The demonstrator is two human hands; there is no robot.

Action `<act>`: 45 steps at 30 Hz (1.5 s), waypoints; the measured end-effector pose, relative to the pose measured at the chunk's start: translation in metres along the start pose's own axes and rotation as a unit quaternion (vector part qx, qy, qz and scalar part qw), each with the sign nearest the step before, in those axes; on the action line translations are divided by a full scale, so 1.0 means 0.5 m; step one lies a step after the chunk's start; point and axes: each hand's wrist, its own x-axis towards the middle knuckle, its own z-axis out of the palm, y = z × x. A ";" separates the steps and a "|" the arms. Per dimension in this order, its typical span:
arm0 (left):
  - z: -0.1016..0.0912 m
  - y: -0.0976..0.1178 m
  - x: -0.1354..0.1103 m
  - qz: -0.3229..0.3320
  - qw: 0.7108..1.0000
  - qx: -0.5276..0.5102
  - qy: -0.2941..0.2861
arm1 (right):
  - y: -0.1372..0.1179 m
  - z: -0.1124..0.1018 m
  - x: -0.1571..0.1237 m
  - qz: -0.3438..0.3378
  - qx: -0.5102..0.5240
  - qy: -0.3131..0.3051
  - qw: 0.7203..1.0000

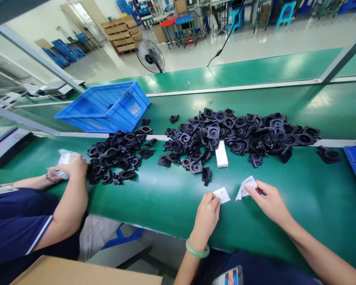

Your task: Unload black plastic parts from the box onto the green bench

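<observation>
Nearest me on this remote feed is an ID badge [231, 277]. Beyond it, I see the left hand [207, 213], fingers pinched together on a small white paper slip [222, 195] over the green tabletop [166, 202]. The right hand [267, 196] has fingertips clamped on a printed paper slip [245, 187]. Black plastic housings [240, 134] lie heaped behind both slips.

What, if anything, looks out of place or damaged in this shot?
The paper slip in the right hand: it ends in a slanted point, perhaps torn or merely bent; I can't tell which. One black part also lies apart, right of the large pile.
</observation>
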 end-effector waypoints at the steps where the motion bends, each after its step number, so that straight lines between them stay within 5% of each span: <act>1: 0.002 0.001 0.000 0.007 1.000 0.002 -0.001 | -0.005 0.008 0.000 0.004 0.025 -0.014 1.000; 6: 0.011 0.006 -0.005 0.012 0.999 -0.024 0.020 | -0.011 0.082 0.001 0.073 0.202 -0.152 0.965; 12: 0.006 0.002 -0.025 -0.002 0.990 -0.129 0.050 | 0.041 0.146 0.013 0.106 0.184 -0.134 0.968; 19: -0.009 -0.004 -0.032 -0.103 0.956 -0.259 0.087 | 0.056 0.138 0.033 0.115 0.123 -0.161 0.973; 32: 0.012 -0.009 -0.006 -0.193 0.894 -0.371 0.165 | 0.057 0.127 0.058 0.093 0.058 -0.201 0.973; 40: 0.030 -0.007 -0.030 -0.208 0.909 -0.299 0.203 | 0.054 0.118 0.074 0.069 0.005 -0.234 0.970; 45: 0.037 0.021 -0.070 -0.107 0.953 -0.129 0.252 | 0.065 0.106 0.082 0.112 0.070 -0.248 0.960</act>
